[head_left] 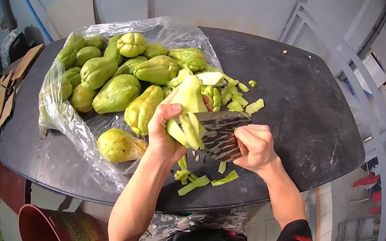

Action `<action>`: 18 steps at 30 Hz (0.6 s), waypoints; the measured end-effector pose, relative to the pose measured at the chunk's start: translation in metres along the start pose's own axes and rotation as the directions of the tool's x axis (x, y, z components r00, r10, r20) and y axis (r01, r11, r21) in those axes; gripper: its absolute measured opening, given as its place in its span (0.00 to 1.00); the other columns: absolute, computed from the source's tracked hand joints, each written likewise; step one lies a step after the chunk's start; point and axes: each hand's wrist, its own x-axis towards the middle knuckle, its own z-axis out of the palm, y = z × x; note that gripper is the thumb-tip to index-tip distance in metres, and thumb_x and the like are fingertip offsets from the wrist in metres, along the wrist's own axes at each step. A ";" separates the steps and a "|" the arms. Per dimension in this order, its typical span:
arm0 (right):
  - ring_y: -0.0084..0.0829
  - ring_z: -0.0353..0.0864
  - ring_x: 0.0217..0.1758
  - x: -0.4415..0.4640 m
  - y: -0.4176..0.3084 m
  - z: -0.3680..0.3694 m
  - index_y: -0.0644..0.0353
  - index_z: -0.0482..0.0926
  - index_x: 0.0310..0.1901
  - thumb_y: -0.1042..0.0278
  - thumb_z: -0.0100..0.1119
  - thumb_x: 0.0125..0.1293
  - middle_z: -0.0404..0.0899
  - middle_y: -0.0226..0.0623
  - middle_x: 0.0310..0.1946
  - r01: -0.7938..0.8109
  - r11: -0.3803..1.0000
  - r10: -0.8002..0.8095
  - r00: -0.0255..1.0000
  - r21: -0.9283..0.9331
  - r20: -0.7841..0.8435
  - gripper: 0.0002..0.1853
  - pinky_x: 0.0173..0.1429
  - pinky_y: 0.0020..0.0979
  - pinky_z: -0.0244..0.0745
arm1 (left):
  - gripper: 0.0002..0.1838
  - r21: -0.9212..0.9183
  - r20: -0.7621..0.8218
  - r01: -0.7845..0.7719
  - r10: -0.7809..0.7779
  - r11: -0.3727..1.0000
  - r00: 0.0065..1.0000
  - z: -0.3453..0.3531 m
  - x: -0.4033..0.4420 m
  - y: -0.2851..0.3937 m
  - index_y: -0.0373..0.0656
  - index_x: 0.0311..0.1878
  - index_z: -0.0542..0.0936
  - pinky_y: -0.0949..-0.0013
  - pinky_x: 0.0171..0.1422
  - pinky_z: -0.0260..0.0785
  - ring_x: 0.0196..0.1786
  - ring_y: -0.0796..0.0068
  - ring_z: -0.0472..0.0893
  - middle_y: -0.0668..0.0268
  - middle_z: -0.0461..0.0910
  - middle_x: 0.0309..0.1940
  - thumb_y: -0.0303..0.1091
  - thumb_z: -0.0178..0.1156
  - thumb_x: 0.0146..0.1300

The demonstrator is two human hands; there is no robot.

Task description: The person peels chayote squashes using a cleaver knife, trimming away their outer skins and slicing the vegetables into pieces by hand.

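My left hand [163, 128] is wrapped round a partly peeled chayote [189, 95], its pale flesh showing at the top. In my right hand [257, 147] is a broad-bladed knife [224, 130] with dark mottled marks on the blade. The blade lies against the lower right side of the chayote, where cut strips of peel [193, 126] curl over its edge. The knife's handle is hidden in my closed fingers. Behind my left hand, whole green chayotes [117, 93] are heaped on a clear plastic bag [68, 127]. One yellowish chayote [119, 145] lies beside my left wrist.
Loose peelings [194, 186] lie on the dark table [303, 109] below my hands, with more pieces [238, 100] beyond the knife. A red bucket [37, 225] stands on the floor at the lower left. Grey metal railings [363, 93] run along the right.
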 end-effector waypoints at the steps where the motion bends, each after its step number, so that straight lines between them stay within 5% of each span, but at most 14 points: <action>1: 0.35 0.74 0.15 0.000 0.000 0.000 0.57 0.65 0.19 0.72 0.65 0.44 0.68 0.32 0.12 0.000 1.000 0.000 1.000 0.009 0.006 0.14 0.22 0.33 0.68 | 0.38 0.001 0.009 -0.012 0.012 1.000 1.000 0.001 0.000 0.000 0.34 0.67 0.67 0.63 0.53 0.76 0.48 0.63 0.80 0.54 0.78 0.49 0.43 0.58 0.54; 13: 0.41 0.82 0.20 -0.002 0.022 0.006 0.60 0.71 0.24 0.73 0.67 0.52 0.78 0.38 0.17 -0.264 0.946 0.258 0.965 -0.188 -0.053 0.11 0.25 0.37 0.74 | 0.42 0.087 0.041 0.014 -0.018 0.996 0.999 0.003 -0.003 -0.002 0.31 0.68 0.66 0.61 0.55 0.77 0.50 0.61 0.80 0.53 0.77 0.50 0.44 0.60 0.51; 16: 0.42 0.82 0.20 -0.005 0.032 0.000 0.60 0.73 0.25 0.71 0.68 0.54 0.78 0.39 0.17 -0.350 0.918 0.344 0.937 -0.187 -0.067 0.11 0.25 0.37 0.74 | 0.42 0.078 0.150 0.024 -0.035 0.997 0.988 0.006 0.000 -0.001 0.33 0.68 0.66 0.58 0.53 0.78 0.49 0.60 0.81 0.52 0.77 0.50 0.46 0.60 0.50; 18: 0.41 0.81 0.19 -0.005 0.030 -0.003 0.60 0.72 0.24 0.71 0.68 0.54 0.77 0.38 0.16 -0.343 0.926 0.338 0.939 -0.155 -0.063 0.12 0.24 0.36 0.72 | 0.42 -0.050 0.072 0.042 -0.039 0.998 0.997 0.008 -0.002 -0.003 0.34 0.68 0.67 0.56 0.53 0.78 0.49 0.59 0.81 0.52 0.78 0.49 0.47 0.60 0.50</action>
